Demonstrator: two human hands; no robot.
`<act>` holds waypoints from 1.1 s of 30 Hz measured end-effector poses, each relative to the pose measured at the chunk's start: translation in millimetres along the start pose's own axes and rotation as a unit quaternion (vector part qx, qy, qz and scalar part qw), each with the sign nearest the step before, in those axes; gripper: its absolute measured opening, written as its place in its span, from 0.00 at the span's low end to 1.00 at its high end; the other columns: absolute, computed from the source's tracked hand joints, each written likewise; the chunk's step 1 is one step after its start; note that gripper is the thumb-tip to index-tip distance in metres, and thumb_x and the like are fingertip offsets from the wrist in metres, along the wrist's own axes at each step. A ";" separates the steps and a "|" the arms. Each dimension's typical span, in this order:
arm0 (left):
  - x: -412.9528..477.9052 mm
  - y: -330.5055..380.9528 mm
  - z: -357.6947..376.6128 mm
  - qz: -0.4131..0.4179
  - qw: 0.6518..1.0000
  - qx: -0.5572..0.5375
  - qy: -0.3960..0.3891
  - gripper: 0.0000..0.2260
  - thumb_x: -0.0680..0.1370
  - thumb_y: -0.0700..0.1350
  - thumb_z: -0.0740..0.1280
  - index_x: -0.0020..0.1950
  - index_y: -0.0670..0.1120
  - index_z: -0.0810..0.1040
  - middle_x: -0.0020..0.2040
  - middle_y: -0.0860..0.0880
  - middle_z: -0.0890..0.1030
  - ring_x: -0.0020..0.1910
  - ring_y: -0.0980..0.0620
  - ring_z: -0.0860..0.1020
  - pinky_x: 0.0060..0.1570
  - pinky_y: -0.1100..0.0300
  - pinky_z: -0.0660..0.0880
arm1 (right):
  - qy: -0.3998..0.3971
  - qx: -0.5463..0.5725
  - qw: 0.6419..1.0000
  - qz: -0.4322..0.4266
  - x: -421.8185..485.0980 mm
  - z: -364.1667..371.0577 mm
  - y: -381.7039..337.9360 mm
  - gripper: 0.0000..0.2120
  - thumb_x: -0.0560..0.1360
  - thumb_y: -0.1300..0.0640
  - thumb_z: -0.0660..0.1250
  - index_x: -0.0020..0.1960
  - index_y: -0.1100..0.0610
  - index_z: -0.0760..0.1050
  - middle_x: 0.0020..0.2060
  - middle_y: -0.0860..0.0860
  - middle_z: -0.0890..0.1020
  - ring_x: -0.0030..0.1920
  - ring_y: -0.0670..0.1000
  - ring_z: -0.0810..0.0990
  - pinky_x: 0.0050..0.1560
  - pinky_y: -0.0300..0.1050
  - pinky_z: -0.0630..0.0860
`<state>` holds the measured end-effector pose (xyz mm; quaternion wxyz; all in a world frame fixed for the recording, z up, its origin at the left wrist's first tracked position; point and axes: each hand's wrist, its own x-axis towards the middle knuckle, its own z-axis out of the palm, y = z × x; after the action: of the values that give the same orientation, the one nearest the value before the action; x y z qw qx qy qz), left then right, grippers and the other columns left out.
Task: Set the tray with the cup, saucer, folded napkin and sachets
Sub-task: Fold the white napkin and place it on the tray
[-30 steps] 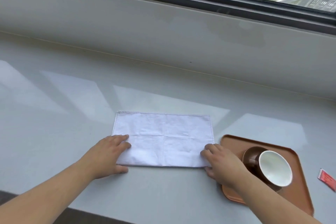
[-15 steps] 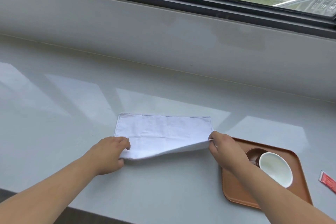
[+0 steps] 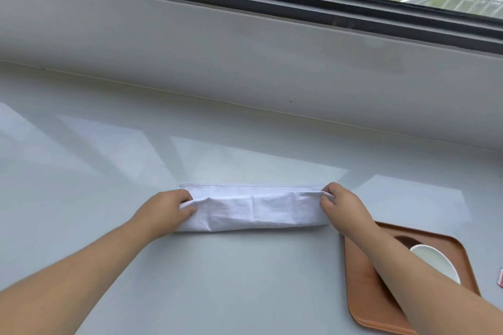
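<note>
A white cloth napkin [image 3: 253, 207] lies on the grey counter, its near half lifted and carried over toward the far edge. My left hand [image 3: 166, 208] pinches its left end and my right hand [image 3: 340, 204] pinches its right end. To the right sits a brown tray [image 3: 362, 288] with a white cup [image 3: 435, 261] on a dark brown saucer [image 3: 405, 241]; my right forearm crosses over the tray and hides part of the cup. A red sachet [image 3: 500, 279] shows at the right frame edge, on the counter.
The grey counter [image 3: 109, 171] runs back to a low grey wall [image 3: 245, 57] under a dark window frame. The counter's front edge lies under my left forearm at the bottom left.
Both hands gripped the napkin's near corners, lifted them and brought the near edge away from me toward the far edge, so the flat napkin is now a narrower folded band.
</note>
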<state>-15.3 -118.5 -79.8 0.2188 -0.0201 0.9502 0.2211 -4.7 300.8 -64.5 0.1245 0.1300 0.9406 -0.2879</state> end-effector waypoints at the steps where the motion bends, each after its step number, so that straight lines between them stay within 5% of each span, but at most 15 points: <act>1: 4.1 -0.9 -1.7 -0.014 0.999 -0.031 0.018 0.07 0.78 0.53 0.69 0.41 0.56 0.77 0.40 0.56 0.81 0.41 0.57 0.78 0.35 0.57 0.69 | -0.001 0.006 1.000 0.008 3.3 -0.3 -0.2 0.04 0.79 0.55 0.61 0.48 0.48 0.74 0.35 0.49 0.80 0.33 0.50 0.77 0.30 0.43 0.69; 5: 24.4 -3.7 -6.0 -0.045 0.994 -0.087 0.051 0.06 0.78 0.51 0.71 0.42 0.55 0.79 0.42 0.56 0.82 0.41 0.57 0.78 0.36 0.57 0.69 | -0.006 0.032 0.999 0.038 19.8 1.0 -2.2 0.05 0.78 0.57 0.62 0.46 0.50 0.75 0.38 0.49 0.81 0.37 0.49 0.78 0.33 0.43 0.69; 16: 53.8 -2.1 -8.7 -0.047 0.995 -0.004 0.085 0.07 0.79 0.55 0.69 0.43 0.54 0.77 0.40 0.54 0.81 0.41 0.53 0.78 0.35 0.56 0.69 | 0.019 0.003 0.998 0.065 53.9 12.1 -8.9 0.02 0.78 0.56 0.64 0.49 0.54 0.74 0.37 0.49 0.78 0.38 0.49 0.76 0.34 0.45 0.67; 21: 59.6 -10.3 -4.0 -0.056 0.995 0.047 0.069 0.10 0.78 0.56 0.69 0.56 0.55 0.74 0.51 0.52 0.81 0.46 0.48 0.77 0.40 0.55 0.72 | 0.063 -0.069 0.993 0.071 51.7 17.8 -8.6 0.05 0.77 0.56 0.66 0.51 0.56 0.73 0.43 0.52 0.79 0.44 0.58 0.77 0.37 0.48 0.72; 23: 60.7 -15.2 -2.5 -0.056 0.995 0.068 0.051 0.15 0.77 0.56 0.70 0.62 0.54 0.74 0.56 0.51 0.80 0.47 0.48 0.76 0.42 0.55 0.72 | 0.105 -0.127 0.986 0.033 47.2 19.9 -10.3 0.11 0.75 0.58 0.69 0.56 0.58 0.73 0.49 0.55 0.78 0.50 0.61 0.76 0.43 0.53 0.75; 26: 62.0 -18.4 -4.0 -0.048 0.995 0.076 0.050 0.14 0.76 0.56 0.71 0.58 0.52 0.78 0.53 0.51 0.76 0.49 0.49 0.75 0.45 0.53 0.75 | 0.129 -0.166 0.977 -0.034 36.4 26.2 -19.0 0.15 0.73 0.61 0.72 0.58 0.60 0.73 0.51 0.58 0.78 0.52 0.63 0.75 0.49 0.56 0.75; 33: 55.0 -16.5 -7.4 -0.049 0.998 0.036 0.022 0.09 0.76 0.50 0.71 0.40 0.53 0.72 0.48 0.51 0.75 0.41 0.52 0.76 0.35 0.58 0.67 | -0.003 -0.224 0.943 -0.246 -4.7 64.3 -46.3 0.16 0.73 0.51 0.69 0.58 0.55 0.74 0.50 0.53 0.77 0.48 0.58 0.75 0.47 0.53 0.76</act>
<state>-65.8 -133.3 -104.0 0.2087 -0.0641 0.9600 0.1755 -4.8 226.0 -91.1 0.0786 -0.1373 0.9831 -0.0923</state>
